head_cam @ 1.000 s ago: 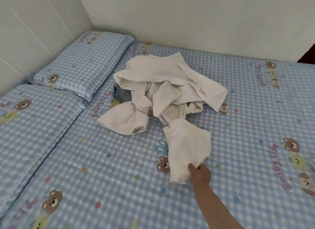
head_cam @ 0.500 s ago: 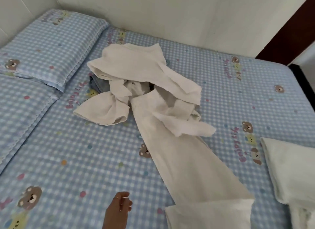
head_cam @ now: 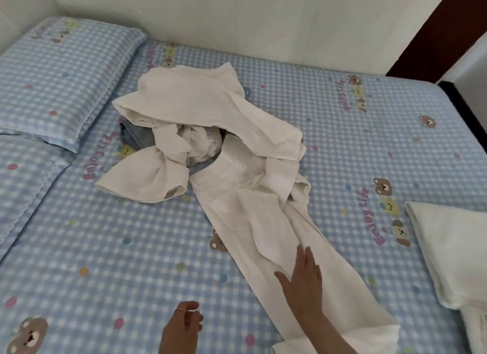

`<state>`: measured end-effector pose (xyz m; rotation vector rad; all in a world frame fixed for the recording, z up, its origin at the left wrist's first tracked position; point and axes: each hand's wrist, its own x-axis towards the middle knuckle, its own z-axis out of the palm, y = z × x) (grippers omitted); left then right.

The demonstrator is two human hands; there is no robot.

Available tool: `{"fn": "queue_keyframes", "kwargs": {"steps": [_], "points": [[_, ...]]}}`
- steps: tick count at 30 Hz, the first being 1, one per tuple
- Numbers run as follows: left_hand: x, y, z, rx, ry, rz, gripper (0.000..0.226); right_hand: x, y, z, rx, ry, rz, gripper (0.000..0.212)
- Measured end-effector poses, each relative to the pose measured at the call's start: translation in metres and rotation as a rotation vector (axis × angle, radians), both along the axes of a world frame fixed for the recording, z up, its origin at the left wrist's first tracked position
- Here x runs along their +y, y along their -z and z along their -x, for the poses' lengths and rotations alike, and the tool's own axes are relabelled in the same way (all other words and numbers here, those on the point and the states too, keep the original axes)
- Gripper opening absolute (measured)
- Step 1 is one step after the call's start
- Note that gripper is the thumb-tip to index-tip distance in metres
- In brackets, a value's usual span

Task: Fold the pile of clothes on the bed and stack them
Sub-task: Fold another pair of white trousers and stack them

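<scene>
A blue-and-white checked bed (head_cam: pixel 329 121) with bear prints carries a heap of crumpled white clothes (head_cam: pixel 200 121) at its middle, one long white garment (head_cam: pixel 266 222) trailing near-right (a folded white cloth (head_cam: pixel 453 251) lies far right). The right hand (head_cam: pixel 303 277) presses flat on that garment, fingers straight; the left hand (head_cam: pixel 183 327), loosely curled, holds nothing.

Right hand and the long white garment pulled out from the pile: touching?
Touching. In the head view the right hand lies flat, fingers straight, on the long white garment; no gap shows between them.
</scene>
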<state>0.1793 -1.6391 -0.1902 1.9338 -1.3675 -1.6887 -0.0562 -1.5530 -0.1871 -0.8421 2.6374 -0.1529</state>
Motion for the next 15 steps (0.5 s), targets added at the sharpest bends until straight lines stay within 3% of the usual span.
{"fn": "queue_keyframes", "kwargs": {"steps": [2,5,8,12,15], "points": [[-0.019,0.010,0.006,-0.060,0.052,0.061,0.016,-0.032,0.017,0.019,-0.059,0.044,-0.052,0.091],[-0.054,0.019,0.026,-0.191,0.173,0.174,0.017,-0.044,0.017,0.049,-0.219,0.118,0.102,0.052],[-0.087,0.030,0.058,-0.235,0.249,0.241,0.029,-0.012,0.002,0.111,-0.080,0.361,0.290,0.025],[-0.134,0.047,0.109,-0.196,0.180,0.145,0.053,0.047,-0.027,0.187,0.043,0.615,0.253,0.031],[-0.165,0.061,0.141,-0.123,0.078,0.136,0.062,0.084,-0.033,0.202,0.065,0.742,0.161,0.041]]}}
